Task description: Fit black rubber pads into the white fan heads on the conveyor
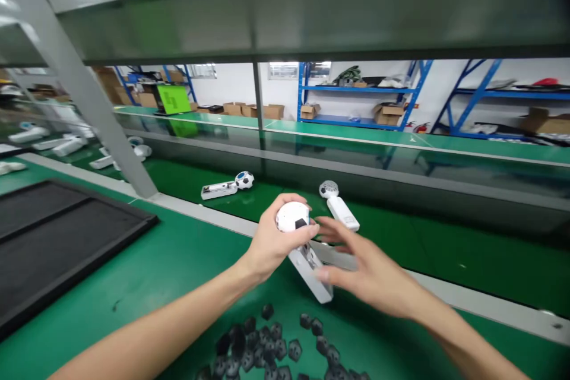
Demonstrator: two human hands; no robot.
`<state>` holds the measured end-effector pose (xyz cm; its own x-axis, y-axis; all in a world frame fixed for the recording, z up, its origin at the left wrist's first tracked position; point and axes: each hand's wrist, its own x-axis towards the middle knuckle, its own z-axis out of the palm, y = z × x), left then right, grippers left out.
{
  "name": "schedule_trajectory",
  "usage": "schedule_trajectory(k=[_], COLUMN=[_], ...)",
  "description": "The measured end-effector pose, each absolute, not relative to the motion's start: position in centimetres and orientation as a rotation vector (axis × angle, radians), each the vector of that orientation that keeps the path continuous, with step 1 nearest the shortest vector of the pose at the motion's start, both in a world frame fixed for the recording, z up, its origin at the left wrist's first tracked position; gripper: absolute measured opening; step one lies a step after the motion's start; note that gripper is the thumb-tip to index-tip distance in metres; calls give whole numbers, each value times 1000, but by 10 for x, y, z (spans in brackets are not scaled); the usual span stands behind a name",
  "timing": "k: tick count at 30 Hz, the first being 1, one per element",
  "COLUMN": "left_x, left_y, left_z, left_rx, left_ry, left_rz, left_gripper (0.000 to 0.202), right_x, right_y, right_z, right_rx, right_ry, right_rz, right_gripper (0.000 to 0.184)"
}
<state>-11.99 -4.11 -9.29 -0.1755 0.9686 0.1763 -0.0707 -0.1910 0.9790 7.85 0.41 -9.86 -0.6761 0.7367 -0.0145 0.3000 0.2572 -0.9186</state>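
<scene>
My left hand point(278, 237) is wrapped round the ball-shaped head of a white handheld fan point(312, 273) patterned like a soccer ball. The fan's long handle slants down to the right, with its inner parts showing near the top. Beside the handle is my right hand point(365, 264), fingers spread and slightly blurred; its thumb overlaps the handle in view, and I cannot tell whether it touches. Several small black pentagon-shaped pieces point(294, 350) lie loose on the green table point(178, 285) below my hands.
Beyond a metal rail point(209, 215), similar fans lie on the green belt: one point(220, 190) ahead left, another point(342, 211) ahead right, several farther left. A black tray point(66, 237) rests at left. A slanted post point(95, 101) and an overhead shelf point(285, 18) frame the space.
</scene>
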Motion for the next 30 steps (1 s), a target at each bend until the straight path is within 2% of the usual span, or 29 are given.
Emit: schedule_trajectory(k=[2,5,8,10,12,13,15,18,22,25,28,30], left_x=[-115,-110,-116,-129,-145,-153,-166,-177,-181,-170,-139,-103], left_y=[-44,-45,-38,-30,-23,-19,-12,0,4,-11,-29,-39], left_z=[-97,-101,-104,-106,-110,-113,-119,-132,-141,-131,-114,-106], left_rx=[1093,1080,1134,1133,1100,1073,1024,980,1020,1166,1736,2251], left_ry=[1089,1000,1044,1157,1283,1334,1403,1479,1554,1547,1568,1361], left_rz=[1475,1390,1433,1473,1475,1476,1493,1531,1516,1471,1356,1204], left_gripper=[61,76,71,55,43,40,39,40,41,40,29,19], right_x=[72,74,97,125,162,181,220,257,238,185,129,104], right_y=[0,2,24,49,76,88,106,120,110,72,40,41], right_z=[-104,-99,-86,-80,-79,-80,-82,-76,-57,-47,-45,-45], right_rx=[-873,-961,-1194,-1373,-1781,-2016,-2260,-2416,-2243,-1915,-1588,-1435], right_ry=[-2159,-2246,-2312,-2417,-2421,-2371,-2256,-2126,-2200,-2396,-2495,-2502], right_rz=[1523,1556,1442,1182,792,574,370,145,11,186,349,411], right_gripper=[82,47,35,36,39,36,20,17,26,40,31,22])
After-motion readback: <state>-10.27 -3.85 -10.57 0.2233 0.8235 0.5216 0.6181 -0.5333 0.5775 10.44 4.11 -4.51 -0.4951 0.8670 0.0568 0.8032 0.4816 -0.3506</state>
